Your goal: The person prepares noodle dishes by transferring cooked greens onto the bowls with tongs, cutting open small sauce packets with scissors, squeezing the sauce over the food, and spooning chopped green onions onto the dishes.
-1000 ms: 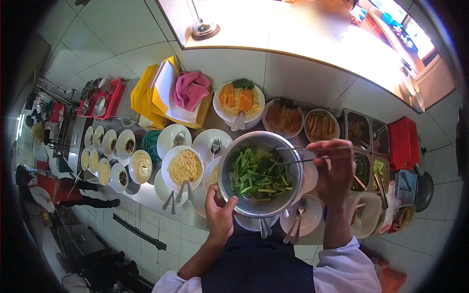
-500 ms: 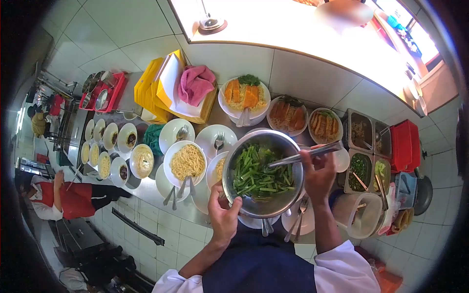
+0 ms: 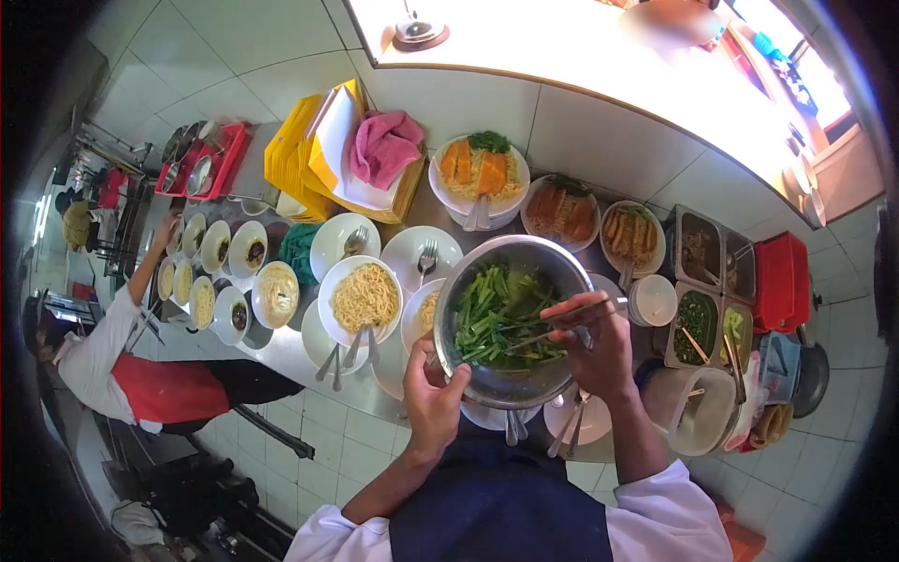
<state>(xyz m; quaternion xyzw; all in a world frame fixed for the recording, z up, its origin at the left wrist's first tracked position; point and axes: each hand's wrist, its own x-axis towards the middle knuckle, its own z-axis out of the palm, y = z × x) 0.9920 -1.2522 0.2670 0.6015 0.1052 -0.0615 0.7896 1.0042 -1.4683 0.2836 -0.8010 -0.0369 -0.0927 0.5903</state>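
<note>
My left hand (image 3: 434,401) grips the near-left rim of a steel mixing bowl (image 3: 554,269), thumb over the edge. Cut leafy green vegetables (image 3: 489,314) lie inside, with some liquid at the bottom. Over the bowl's right side, my right hand (image 3: 599,351) is closed around metal tongs (image 3: 536,338), whose tips reach into the greens. Left of the bowl stands a white bowl of noodles (image 3: 363,293) with spoons or forks leaning out. Part of another noodle bowl (image 3: 428,314) is hidden behind the steel bowl.
Behind are bowls of noodles with sliced topping (image 3: 487,180). Metal tubs of chopped ingredients (image 3: 695,323) and a clear plastic container (image 3: 704,412) stand right. Several sauce bowls (image 3: 246,249) line the left, where a co-worker in a red apron (image 3: 173,389) reaches over the counter.
My right hand has turned and lowered the tongs, and the greens have shifted. The left hand still holds the bowl. The co-worker has leaned in, extending an arm to the far bowls.
</note>
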